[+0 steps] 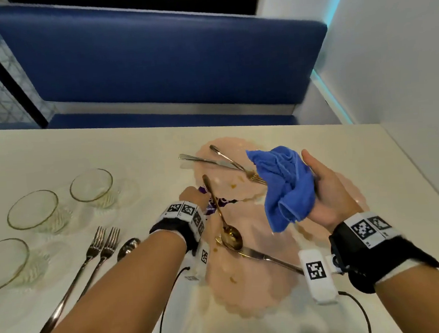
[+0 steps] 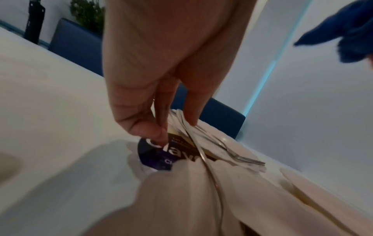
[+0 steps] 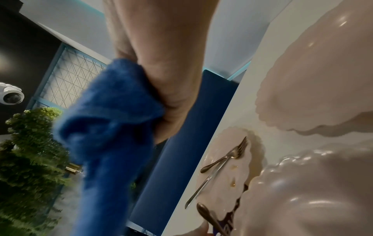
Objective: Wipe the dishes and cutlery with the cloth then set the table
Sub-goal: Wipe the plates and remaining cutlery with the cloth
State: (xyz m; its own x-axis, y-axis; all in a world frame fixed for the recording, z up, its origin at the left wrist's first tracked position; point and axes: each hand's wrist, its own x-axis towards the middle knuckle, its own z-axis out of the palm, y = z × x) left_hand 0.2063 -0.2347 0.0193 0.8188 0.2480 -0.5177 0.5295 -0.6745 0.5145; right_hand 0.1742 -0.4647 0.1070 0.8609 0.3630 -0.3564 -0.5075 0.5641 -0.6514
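My right hand [image 1: 328, 192] grips a bunched blue cloth [image 1: 282, 182] [image 3: 107, 135] in the air above the pink scalloped plates. My left hand [image 1: 190, 196] [image 2: 153, 124] reaches down and pinches the handle end of a gold spoon [image 1: 232, 237] [image 2: 210, 167], whose bowl rests on the near plate [image 1: 249, 290] beside a knife [image 1: 270, 259]. The far plate [image 1: 230, 178], spotted with brown stains, carries a fork [image 1: 234, 162] and a knife [image 1: 204, 159]. A third plate [image 1: 351, 190] lies under my right hand.
A purple packet [image 1: 216, 206] lies between the plates under the spoon handle. At the left stand three glass bowls [image 1: 91, 185], with two forks [image 1: 94, 255] and a silver spoon [image 1: 127, 248] in front of them. A blue bench runs beyond the table's far edge; a wall is at the right.
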